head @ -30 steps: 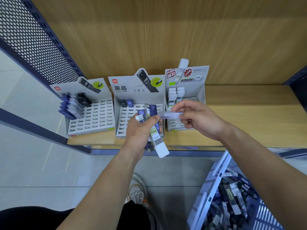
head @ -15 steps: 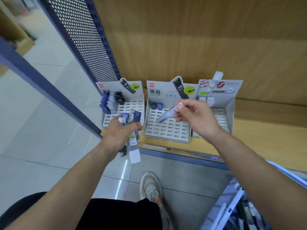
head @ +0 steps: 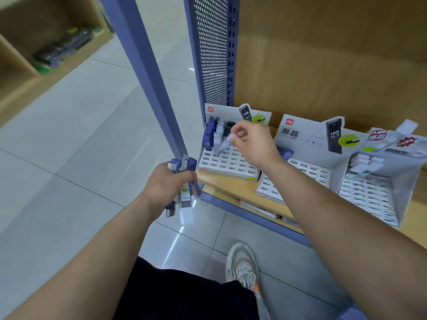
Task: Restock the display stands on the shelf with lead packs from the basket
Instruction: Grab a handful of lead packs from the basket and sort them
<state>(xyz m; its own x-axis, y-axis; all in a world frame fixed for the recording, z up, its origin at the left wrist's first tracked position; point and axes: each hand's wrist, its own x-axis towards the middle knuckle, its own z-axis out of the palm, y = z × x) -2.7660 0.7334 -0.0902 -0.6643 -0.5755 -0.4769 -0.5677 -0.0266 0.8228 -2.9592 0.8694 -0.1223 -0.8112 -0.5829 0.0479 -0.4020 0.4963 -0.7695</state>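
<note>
Three grey cardboard display stands sit on the wooden shelf (head: 233,192): a left stand (head: 231,166), a middle stand (head: 307,172) and a right stand (head: 374,195). My right hand (head: 251,144) pinches one clear lead pack (head: 223,146) by its top, its lower end over the slots of the left stand beside the blue, white and black packs standing there (head: 216,135). My left hand (head: 165,185) grips a bundle of several lead packs (head: 184,192), blue and white, in front of the shelf edge. The basket is out of view.
A blue upright post (head: 147,72) and a perforated blue side panel (head: 212,49) stand left of the shelf. Grey tiled floor lies below, with my shoe (head: 242,266). Another wooden shelf with goods (head: 62,47) is at the far left.
The view has swung left, and the basket has left the frame. My right hand carried the single pack from over the middle stand to the left stand. My left hand keeps its bundle.
</note>
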